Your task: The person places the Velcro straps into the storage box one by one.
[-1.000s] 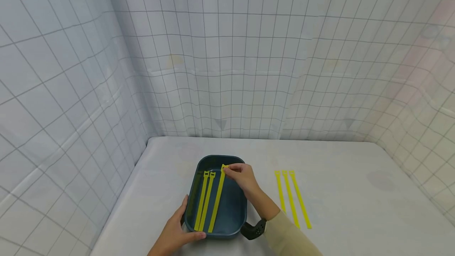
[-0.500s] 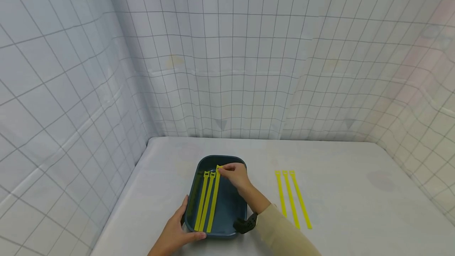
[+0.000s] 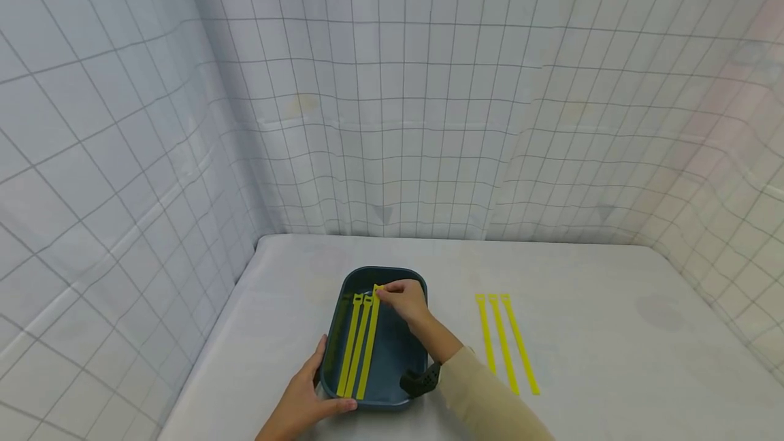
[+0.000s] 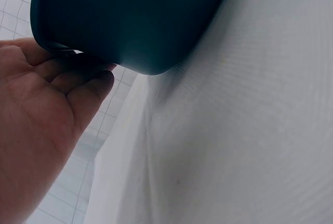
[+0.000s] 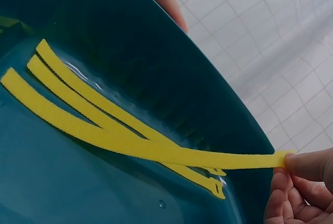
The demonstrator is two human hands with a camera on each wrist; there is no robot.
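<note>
My right hand (image 3: 405, 299) pinches the slotted head end of a yellow hook-and-loop cable tie (image 5: 130, 146) between thumb and fingers. Its tail lies down in a dark teal plastic tub (image 3: 395, 352), while the pinched end is lifted near the far rim. Two more yellow cable ties (image 3: 351, 342) lie side by side on the tub floor, just left of it. In the right wrist view the held tie crosses over them. My left hand (image 3: 304, 390) holds the tub's near left corner, thumb on the front rim and fingers along the outer side.
Three matching yellow cable ties (image 3: 503, 342) lie in a row on the white cloth-covered table (image 3: 612, 332), right of the tub; my right sleeve partly covers their near ends. A black wrist device (image 3: 419, 381) hangs over the tub's right rim. White gridded curtains (image 3: 429, 121) enclose the table.
My right hand has moved left with its cable tie, bringing it close alongside the two in the tub. It barely moves over the last half second. My left hand keeps its hold.
</note>
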